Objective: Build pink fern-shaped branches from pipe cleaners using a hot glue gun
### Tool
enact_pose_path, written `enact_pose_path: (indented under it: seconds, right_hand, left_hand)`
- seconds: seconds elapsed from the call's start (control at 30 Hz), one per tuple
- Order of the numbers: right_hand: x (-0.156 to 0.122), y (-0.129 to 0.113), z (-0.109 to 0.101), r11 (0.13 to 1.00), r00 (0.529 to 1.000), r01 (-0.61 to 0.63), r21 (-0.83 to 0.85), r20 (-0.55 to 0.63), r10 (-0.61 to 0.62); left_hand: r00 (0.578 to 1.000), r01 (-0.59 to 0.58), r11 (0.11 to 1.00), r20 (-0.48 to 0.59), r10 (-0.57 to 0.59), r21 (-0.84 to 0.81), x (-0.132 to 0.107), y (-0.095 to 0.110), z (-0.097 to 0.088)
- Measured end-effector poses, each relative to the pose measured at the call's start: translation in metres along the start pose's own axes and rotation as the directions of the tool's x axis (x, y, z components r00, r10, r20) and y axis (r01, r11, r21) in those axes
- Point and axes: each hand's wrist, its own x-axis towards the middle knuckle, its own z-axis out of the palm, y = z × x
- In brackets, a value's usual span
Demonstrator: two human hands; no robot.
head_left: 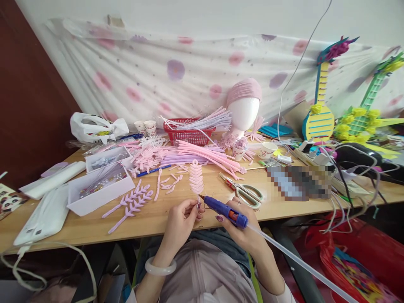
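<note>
My left hand (185,216) pinches the lower end of a pink pipe-cleaner leaf (196,177), which points away from me over the table's front part. A blue hot glue gun (225,210) is in my right hand (241,231), its dark nozzle at the leaf's stem beside my left fingertips. From the back of the gun a long clear glue stick (293,256) sticks out to the lower right. Two lilac pipe-cleaner sprigs (134,204) lie left of my left hand. Scissors (248,194) with pale handles rest beyond my right hand.
Bundles of pink pipe cleaners (205,155) lie mid-table, before a red basket (189,136). White boxes (101,187) of beads stand left. A foam head (244,110) is at the back. Cables and a power strip (315,158) crowd the right, near a yellow-blue lute model (319,120).
</note>
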Motion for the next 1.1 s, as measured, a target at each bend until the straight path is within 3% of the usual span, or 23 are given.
enact_pose_path:
  seconds: [1.1]
  right_hand:
    - [-0.0009,-0.0038,-0.0068,0.996,0.999,-0.026,-0.090,0.033,0.029]
  left_hand:
    - [1.000,-0.024,0.999,-0.002,0.024,0.021,-0.0015,0.0023,-0.0001]
